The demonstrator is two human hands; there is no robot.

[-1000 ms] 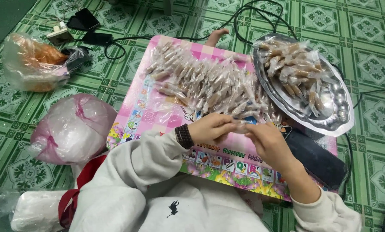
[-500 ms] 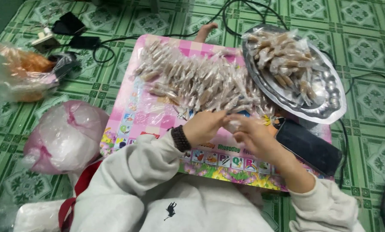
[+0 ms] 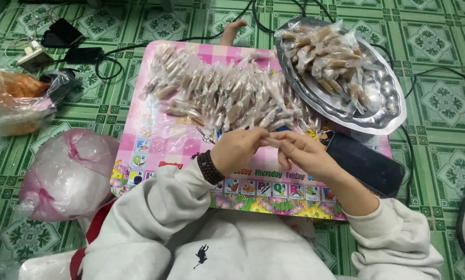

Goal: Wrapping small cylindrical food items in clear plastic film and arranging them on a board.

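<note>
The left hand [image 3: 237, 149] and the right hand [image 3: 302, 153] meet over the middle of the pink board [image 3: 154, 140], and together they hold one wrapped candy [image 3: 272, 141]. The candy is a short, pale brown stick in clear crinkled film; it lies between the two hands, just above the board and just in front of the large heap. The fingers of both hands are curled and pinch the candy, one hand at each end of the wrapper. The left wrist carries one bracelet of dark round beads [image 3: 209, 167]. The pile of wrapped candies [image 3: 227, 96] spreads across the far half of the board; the pieces overlap too densely to count. A second, smaller batch of like pieces lies in one oval metal tray [image 3: 393, 106], shiny, with an embossed rim, touching the board's right edge. One flat black phone [image 3: 367, 163] rests at the board's right side, near the right hand. The board is a rigid printed sheet with a checked pink top and rows of small coloured pictures. Left of it on the green patterned floor [image 3: 440, 93] sit one pink plastic bag [image 3: 69, 173] and one clear bag with orange contents [image 3: 14, 101].
</note>
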